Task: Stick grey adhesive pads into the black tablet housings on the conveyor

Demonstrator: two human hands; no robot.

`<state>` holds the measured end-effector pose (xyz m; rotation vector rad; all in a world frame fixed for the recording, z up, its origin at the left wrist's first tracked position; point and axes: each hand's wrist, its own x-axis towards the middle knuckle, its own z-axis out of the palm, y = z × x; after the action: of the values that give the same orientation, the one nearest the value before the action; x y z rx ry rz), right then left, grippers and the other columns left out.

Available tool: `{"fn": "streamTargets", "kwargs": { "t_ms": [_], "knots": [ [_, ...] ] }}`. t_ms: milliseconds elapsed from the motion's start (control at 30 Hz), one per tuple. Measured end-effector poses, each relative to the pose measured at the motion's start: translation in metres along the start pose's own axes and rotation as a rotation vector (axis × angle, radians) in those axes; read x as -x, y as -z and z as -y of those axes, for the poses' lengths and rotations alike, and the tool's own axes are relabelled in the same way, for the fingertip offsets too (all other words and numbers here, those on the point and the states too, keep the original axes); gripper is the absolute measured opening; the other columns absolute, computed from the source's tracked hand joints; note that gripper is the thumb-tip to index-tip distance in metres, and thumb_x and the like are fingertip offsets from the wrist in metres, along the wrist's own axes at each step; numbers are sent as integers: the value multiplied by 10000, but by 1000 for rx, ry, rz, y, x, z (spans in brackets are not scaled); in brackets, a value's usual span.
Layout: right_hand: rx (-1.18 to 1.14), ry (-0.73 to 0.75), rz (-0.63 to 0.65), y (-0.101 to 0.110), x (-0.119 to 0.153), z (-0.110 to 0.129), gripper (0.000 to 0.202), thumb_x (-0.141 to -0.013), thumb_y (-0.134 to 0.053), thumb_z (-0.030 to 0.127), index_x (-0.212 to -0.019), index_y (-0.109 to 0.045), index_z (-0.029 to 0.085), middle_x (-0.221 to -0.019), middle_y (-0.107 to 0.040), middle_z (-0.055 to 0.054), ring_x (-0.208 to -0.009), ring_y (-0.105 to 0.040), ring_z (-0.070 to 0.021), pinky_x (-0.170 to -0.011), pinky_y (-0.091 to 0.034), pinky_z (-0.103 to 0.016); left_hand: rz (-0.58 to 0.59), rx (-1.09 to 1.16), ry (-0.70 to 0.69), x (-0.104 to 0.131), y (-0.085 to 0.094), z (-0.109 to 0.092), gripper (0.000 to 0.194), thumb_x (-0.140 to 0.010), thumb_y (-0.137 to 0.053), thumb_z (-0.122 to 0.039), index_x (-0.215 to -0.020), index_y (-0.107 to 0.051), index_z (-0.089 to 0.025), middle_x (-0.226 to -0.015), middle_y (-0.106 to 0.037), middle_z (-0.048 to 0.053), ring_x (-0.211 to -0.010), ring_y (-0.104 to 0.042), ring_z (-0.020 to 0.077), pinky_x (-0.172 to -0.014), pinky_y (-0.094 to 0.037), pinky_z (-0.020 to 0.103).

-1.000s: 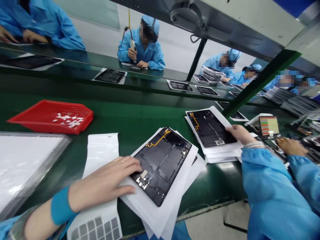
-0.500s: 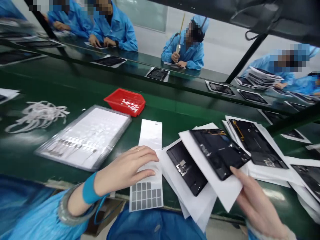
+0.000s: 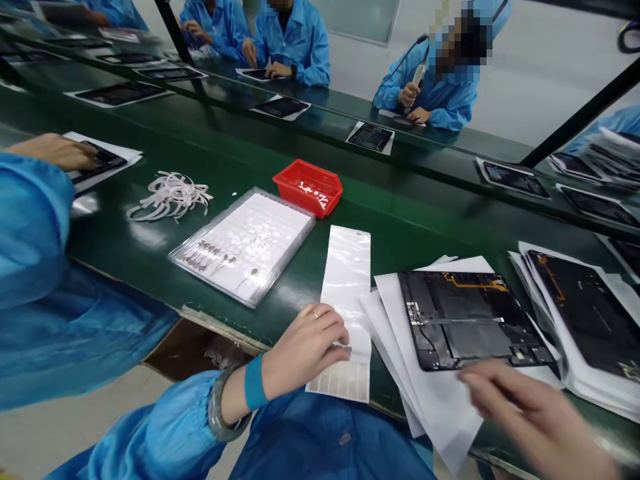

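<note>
My left hand, with a ring and a teal wristband, is over the lower part of a white sticker sheet. Its thumb and fingers pinch a small grey piece above the sheet's pale rectangles. My right hand, blurred, hovers by the lower edge of a black device panel with an orange flex strip. That panel lies on white paper sheets. Thumb and fingers of my right hand are close together, and whether they hold anything is unclear.
A clear tray with white dots and small dark parts lies left of the sheet. Behind are a red bin and tangled white strips. More panels are stacked right. A co-worker's hand touches a device at left; people sit opposite.
The panel my right hand held is now lying on the stack, and that hand has let go. My left hand has closed its fingers low on the sticker sheet. The view has shifted left.
</note>
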<state>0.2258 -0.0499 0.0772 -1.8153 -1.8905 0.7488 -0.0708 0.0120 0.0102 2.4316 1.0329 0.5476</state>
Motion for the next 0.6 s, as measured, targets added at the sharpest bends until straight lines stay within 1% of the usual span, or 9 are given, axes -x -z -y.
{"fn": "streamTargets", "kwargs": {
  "t_ms": [33,67,133,200,233,300,367,467,600],
  "knots": [
    [10,119,117,-13,-10,16,265,-874,-515,448,-776,-645,239,-678,-651,-5,-588,-608,-138,-526,-481,-195,1,-11,-6,-2,1,0,86,-880,-619,-236,-830,-575,-183,-849,-598,-11,-908,-516,171,-853,-363,321],
    [39,213,182,-26,-19,30,221,-902,-492,385,-815,-638,244,-738,-664,-1,-643,-624,-136,-585,-487,-200,4,-24,-15,-2,2,1,92,-873,-630,-259,-860,-585,-180,-868,-601,-3,-908,-516,175,-844,-369,323],
    [132,329,223,-48,-36,49,178,-932,-449,279,-878,-613,239,-821,-668,-5,-730,-637,-148,-665,-480,-233,16,-45,-40,-2,4,3,254,-820,-687,-348,-975,-590,-172,-960,-598,26,-943,-513,195,-842,-381,332],
    [227,365,230,-61,-46,56,159,-937,-436,226,-911,-593,230,-851,-662,-10,-763,-638,-165,-676,-464,-262,30,-53,-65,0,5,5,414,-762,-732,-405,-1063,-576,-168,-1040,-580,49,-989,-507,213,-847,-385,336],
    [256,368,253,-65,-49,57,145,-935,-443,214,-918,-587,228,-854,-660,-9,-762,-637,-169,-667,-457,-267,33,-50,-71,1,5,6,394,-769,-728,-392,-1061,-580,-173,-1035,-579,43,-990,-508,209,-845,-382,329],
    [274,352,296,-68,-52,57,123,-931,-462,197,-921,-580,229,-864,-657,-2,-764,-636,-165,-663,-449,-266,18,-33,-64,2,3,9,203,-833,-680,-300,-977,-603,-180,-954,-589,13,-946,-519,182,-822,-371,303],
    [263,335,314,-69,-52,58,105,-925,-482,183,-925,-576,229,-875,-654,4,-775,-636,-161,-672,-450,-263,-14,-18,-49,1,1,11,68,-865,-643,-229,-900,-611,-179,-891,-594,-6,-902,-525,160,-790,-360,285],
    [290,358,310,-72,-55,62,90,-915,-507,180,-946,-577,227,-888,-639,5,-771,-637,-164,-660,-449,-268,-42,-24,-59,-3,1,14,71,-854,-658,-218,-821,-613,-174,-848,-605,-14,-865,-531,155,-749,-339,279],
    [458,471,280,-82,-65,71,96,-927,-498,205,-951,-590,209,-874,-613,-16,-710,-621,-175,-576,-428,-279,-1,-71,-78,-11,6,15,135,-853,-661,-256,-759,-624,-166,-784,-601,-11,-812,-533,157,-731,-324,287]
  ]
}}
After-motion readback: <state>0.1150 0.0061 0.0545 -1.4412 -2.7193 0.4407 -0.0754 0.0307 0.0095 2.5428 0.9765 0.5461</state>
